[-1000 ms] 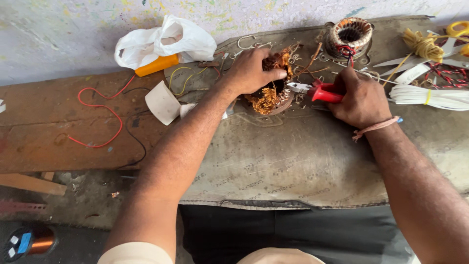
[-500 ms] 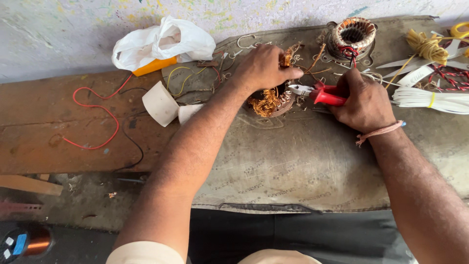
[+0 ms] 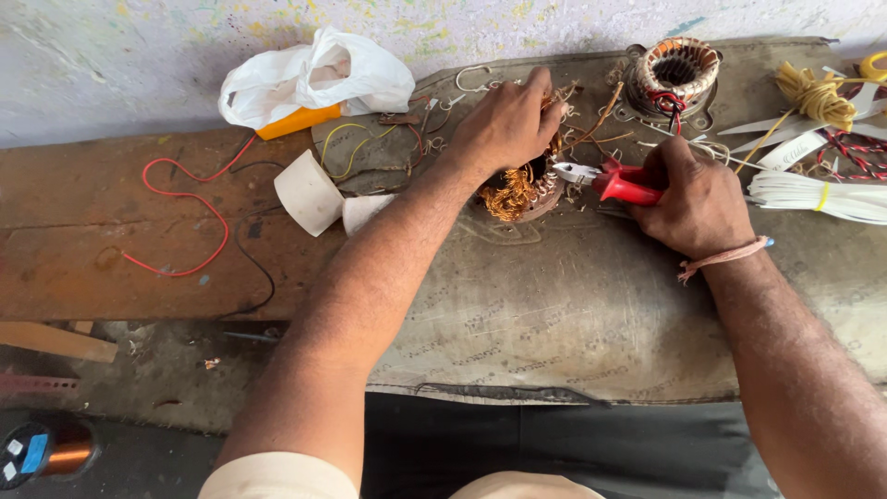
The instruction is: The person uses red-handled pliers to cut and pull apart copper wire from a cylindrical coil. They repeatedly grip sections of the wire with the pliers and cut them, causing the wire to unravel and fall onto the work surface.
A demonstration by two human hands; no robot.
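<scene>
Head view, the only one we have. The left hand (image 3: 506,125) is clamped down over a motor stator (image 3: 519,189), fingers curled over its top edge, pinning it to the grey mat (image 3: 573,305). A tangle of copper winding (image 3: 506,194) spills out from under the palm at about six o'clock of that hand. The stator sits a little above the mat's centre, toward twelve o'clock.

The right hand (image 3: 695,199) is closed around the red handles of a pair of cutters (image 3: 617,180), the metal nose pointing toward nine o'clock, right at the stator's edge. Whether the nose is actually biting a wire or just touching the winding I can't make out; it is too small and partly hidden behind the copper.

What's changed: over the last second the left hand has slid up and across the stator, from resting beside it to covering its upper half, and the cutters have stayed pressed in at the same spot on the three o'clock side. That reads as a firmer brace on the stator while the tool works at the copper.

Around it: a second wound stator (image 3: 676,72) at one o'clock, untouched. A white plastic bag (image 3: 314,79) over something orange lies at ten o'clock, a roll of white tape (image 3: 308,192) at nine o'clock, and a red wire (image 3: 189,199) loops across the wooden board (image 3: 83,277) beyond. White strips (image 3: 813,194) and yellow cord (image 3: 813,92) lie at the right edge.
</scene>
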